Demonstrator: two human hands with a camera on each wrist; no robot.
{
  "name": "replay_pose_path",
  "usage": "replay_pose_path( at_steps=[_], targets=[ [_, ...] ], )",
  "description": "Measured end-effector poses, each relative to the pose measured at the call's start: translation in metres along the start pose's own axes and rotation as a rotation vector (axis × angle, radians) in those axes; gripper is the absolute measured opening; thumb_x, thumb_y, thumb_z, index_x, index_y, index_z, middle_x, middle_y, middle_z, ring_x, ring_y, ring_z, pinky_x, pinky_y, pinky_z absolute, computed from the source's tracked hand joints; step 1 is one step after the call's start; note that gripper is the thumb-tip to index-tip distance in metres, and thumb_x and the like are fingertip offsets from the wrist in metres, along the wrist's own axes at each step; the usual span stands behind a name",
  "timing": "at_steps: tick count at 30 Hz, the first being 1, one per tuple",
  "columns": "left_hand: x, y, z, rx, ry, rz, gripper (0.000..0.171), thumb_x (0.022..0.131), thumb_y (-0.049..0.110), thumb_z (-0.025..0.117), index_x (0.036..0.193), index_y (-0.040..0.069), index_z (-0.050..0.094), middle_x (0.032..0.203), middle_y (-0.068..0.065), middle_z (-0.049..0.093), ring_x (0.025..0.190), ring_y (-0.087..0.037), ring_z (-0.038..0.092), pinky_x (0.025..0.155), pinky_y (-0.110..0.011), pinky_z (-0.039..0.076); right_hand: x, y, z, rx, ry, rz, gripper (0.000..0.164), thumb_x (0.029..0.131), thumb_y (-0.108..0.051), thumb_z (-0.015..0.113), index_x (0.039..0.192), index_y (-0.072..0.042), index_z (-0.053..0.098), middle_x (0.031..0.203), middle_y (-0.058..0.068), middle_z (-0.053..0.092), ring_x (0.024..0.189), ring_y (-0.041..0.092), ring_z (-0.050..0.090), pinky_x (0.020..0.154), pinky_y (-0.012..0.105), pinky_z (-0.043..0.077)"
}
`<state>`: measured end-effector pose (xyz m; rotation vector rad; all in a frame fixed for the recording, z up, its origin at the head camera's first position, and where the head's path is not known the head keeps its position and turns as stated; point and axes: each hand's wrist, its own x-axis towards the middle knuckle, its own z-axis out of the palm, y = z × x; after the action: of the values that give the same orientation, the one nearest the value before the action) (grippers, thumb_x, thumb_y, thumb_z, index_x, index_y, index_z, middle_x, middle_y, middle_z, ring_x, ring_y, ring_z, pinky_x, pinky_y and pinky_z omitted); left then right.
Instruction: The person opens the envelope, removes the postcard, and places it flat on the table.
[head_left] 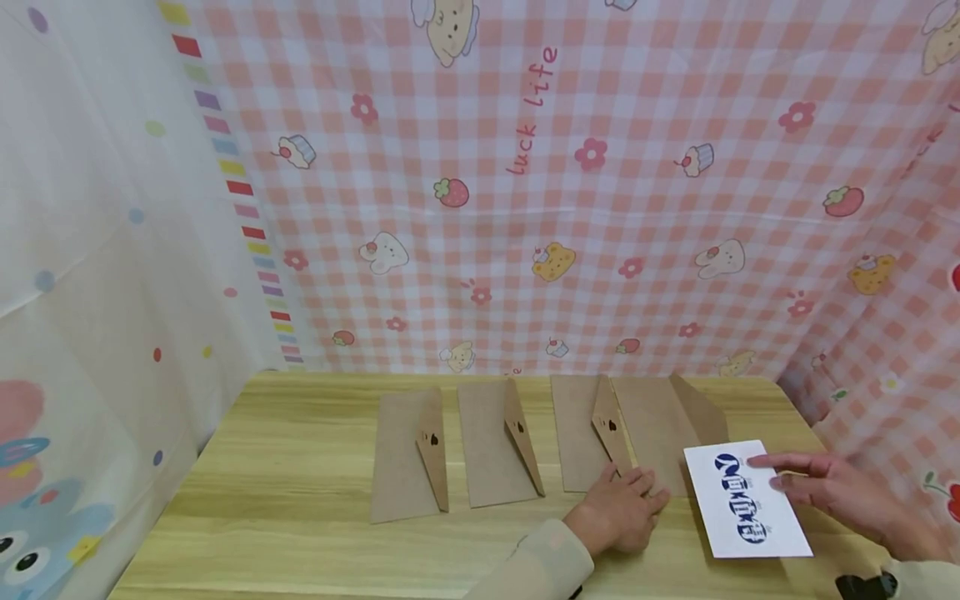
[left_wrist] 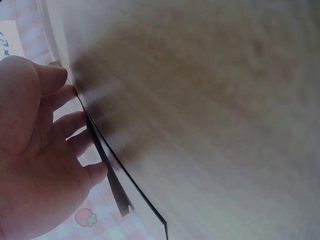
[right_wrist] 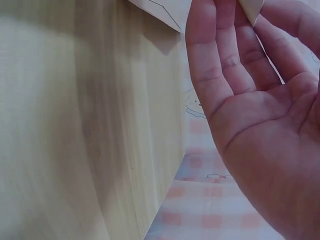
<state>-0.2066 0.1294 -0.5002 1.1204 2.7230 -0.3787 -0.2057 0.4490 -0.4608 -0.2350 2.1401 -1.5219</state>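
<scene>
My right hand [head_left: 847,496] pinches a white card [head_left: 742,521] with dark blue printing by its right edge. The card is tilted and covers the lower right of a brown paper envelope [head_left: 651,429], whose flap [head_left: 697,408] stands open. In the right wrist view, my right hand [right_wrist: 265,110] shows its palm, with a corner of the card [right_wrist: 252,7] between thumb and fingers. My left hand [head_left: 618,510] rests at the near edges of that envelope and the brown envelope [head_left: 576,437] beside it. In the left wrist view, the left hand's [left_wrist: 45,145] fingers touch the tabletop.
Two more brown envelopes, a left one [head_left: 401,458] and a middle one [head_left: 487,450], lie on the wooden table [head_left: 277,483], flaps folded over on their right sides. A pink checked cloth [head_left: 525,208] hangs behind the table and a white dotted cloth [head_left: 112,167] at the left.
</scene>
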Motion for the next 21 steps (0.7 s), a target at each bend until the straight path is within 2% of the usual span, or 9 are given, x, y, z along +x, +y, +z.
replay_pose_path(
  at_steps=[4, 6, 15, 18, 21],
  targets=[
    [0.0, 0.0, 0.0, 0.008, 0.012, -0.005, 0.047, 0.106, 0.047, 0.028, 0.152, 0.051, 0.024, 0.159, 0.025, 0.022, 0.146, 0.005, 0.018, 0.117, -0.029, 0.023, -0.001, 0.002, 0.003, -0.055, 0.017, -0.035, 0.033, 0.103, -0.01, 0.049, 0.134, -0.004, 0.061, 0.118, -0.031, 0.059, 0.103, -0.006, 0.056, 0.082, 0.022, 0.052],
    [0.001, 0.001, 0.001, 0.01, 0.012, -0.004, 0.047, 0.106, 0.047, 0.028, 0.152, 0.051, 0.024, 0.159, 0.025, 0.022, 0.146, 0.005, 0.018, 0.117, -0.029, 0.023, -0.001, 0.005, 0.003, -0.045, -0.007, -0.066, 0.033, 0.103, -0.007, 0.049, 0.133, -0.003, 0.061, 0.119, -0.03, 0.06, 0.103, -0.006, 0.057, 0.082, 0.024, 0.053],
    [0.004, 0.001, 0.004, 0.014, 0.012, 0.002, 0.048, 0.105, 0.048, 0.028, 0.153, 0.05, 0.023, 0.159, 0.025, 0.021, 0.146, 0.004, 0.017, 0.118, -0.029, 0.022, -0.003, 0.017, 0.007, 0.149, -0.206, -0.118, 0.042, 0.102, 0.004, 0.042, 0.13, -0.017, 0.064, 0.116, -0.009, 0.068, 0.1, 0.007, 0.064, 0.083, 0.029, 0.056],
    [0.004, 0.001, 0.004, 0.006, 0.009, 0.006, 0.048, 0.106, 0.048, 0.028, 0.153, 0.05, 0.023, 0.16, 0.024, 0.021, 0.146, 0.004, 0.017, 0.118, -0.029, 0.022, -0.004, 0.022, 0.01, 0.21, -0.268, -0.161, 0.043, 0.101, 0.008, 0.038, 0.132, -0.012, 0.061, 0.117, -0.003, 0.068, 0.103, 0.01, 0.064, 0.085, 0.029, 0.055],
    [0.003, 0.001, 0.003, -0.005, 0.008, 0.011, 0.047, 0.106, 0.047, 0.028, 0.153, 0.05, 0.023, 0.159, 0.024, 0.021, 0.146, 0.004, 0.017, 0.118, -0.03, 0.022, -0.006, 0.025, 0.012, 0.223, -0.29, -0.171, 0.043, 0.101, 0.009, 0.037, 0.132, -0.01, 0.059, 0.117, -0.003, 0.067, 0.103, 0.008, 0.063, 0.086, 0.027, 0.054]
  ],
)
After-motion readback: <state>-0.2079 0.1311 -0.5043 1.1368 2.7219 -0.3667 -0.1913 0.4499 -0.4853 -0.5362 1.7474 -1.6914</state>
